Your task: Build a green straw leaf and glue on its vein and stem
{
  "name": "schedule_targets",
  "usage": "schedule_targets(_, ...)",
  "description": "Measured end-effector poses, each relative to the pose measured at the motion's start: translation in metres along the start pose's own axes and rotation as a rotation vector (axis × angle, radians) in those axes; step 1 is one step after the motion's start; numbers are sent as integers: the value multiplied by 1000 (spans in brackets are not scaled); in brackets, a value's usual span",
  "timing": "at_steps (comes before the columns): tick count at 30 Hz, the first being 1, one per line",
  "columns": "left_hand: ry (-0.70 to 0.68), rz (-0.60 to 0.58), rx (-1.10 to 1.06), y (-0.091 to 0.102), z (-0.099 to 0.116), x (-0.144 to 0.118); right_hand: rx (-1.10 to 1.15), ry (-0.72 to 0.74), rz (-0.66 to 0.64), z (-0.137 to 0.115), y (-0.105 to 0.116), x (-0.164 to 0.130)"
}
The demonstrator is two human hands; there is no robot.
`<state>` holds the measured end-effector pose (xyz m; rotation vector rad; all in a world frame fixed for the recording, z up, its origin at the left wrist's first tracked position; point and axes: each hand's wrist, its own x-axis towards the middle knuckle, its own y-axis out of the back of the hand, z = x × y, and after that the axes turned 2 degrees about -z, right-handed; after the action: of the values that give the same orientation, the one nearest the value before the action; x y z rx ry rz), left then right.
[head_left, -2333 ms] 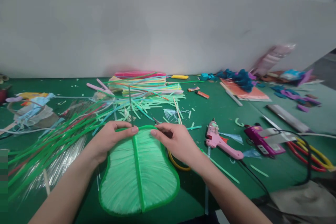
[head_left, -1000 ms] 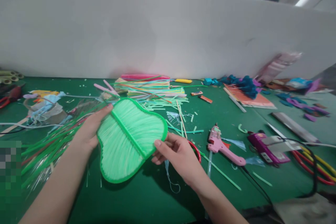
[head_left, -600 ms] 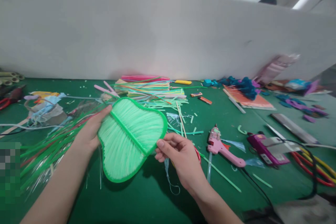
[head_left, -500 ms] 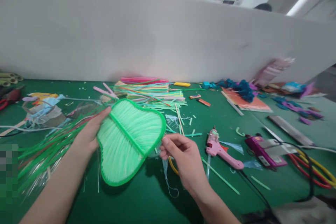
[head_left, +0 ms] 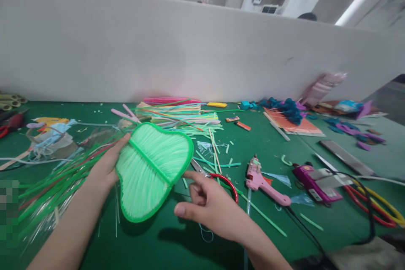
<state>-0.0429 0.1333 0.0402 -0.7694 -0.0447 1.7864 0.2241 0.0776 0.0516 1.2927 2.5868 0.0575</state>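
Note:
My left hand (head_left: 106,163) holds a green leaf-shaped piece (head_left: 152,168) by its left edge, tilted up off the green table (head_left: 158,244). The piece has a pale green fringed face, a darker green rim and a green midrib. My right hand (head_left: 205,206) hovers just right of and below the leaf, apart from it, with its thumb and forefinger spread and nothing in them. Red-handled scissors (head_left: 221,177) lie on the table just behind that hand.
A pile of coloured strips (head_left: 177,112) lies behind the leaf, long green strips (head_left: 53,181) to the left. A pink glue gun (head_left: 262,179), a purple tool (head_left: 316,177) and red and yellow cables (head_left: 379,202) lie right. A grey partition (head_left: 190,50) backs the table.
The leaf was lifted off the table and tilted. My right hand let go of its right edge and dropped away with fingers spread; the left hand keeps hold.

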Motion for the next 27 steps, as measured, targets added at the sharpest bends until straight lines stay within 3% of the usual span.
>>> schedule_targets(2,12,-3,-4,1,-1,1,-114,-26,-109,0,-2,0)
schedule_targets(4,26,-2,-9,2,-1,1,-141,21,-138,2,-1,0)
schedule_targets(7,37,0,-20,2,-2,1,26,210,79,5,4,2)
schedule_targets(9,37,2,-28,2,-2,1,240,318,264,7,7,4)
schedule_targets(11,31,11,-39,1,-3,2,527,379,347,6,8,5)
schedule_targets(14,22,39,-64,-2,-5,4,938,398,235,4,6,3)
schedule_targets(16,22,58,-82,-3,-6,5,1024,318,110,4,1,2)
schedule_targets(18,24,68,-101,-4,-6,5,931,209,102,6,-5,4)
schedule_targets(20,31,68,-116,-5,-6,3,732,168,195,9,-11,9)
schedule_targets(22,42,56,-126,-5,-6,2,513,186,236,10,-16,15)
schedule_targets(27,64,23,-146,-5,-11,4,55,232,159,4,-21,22)
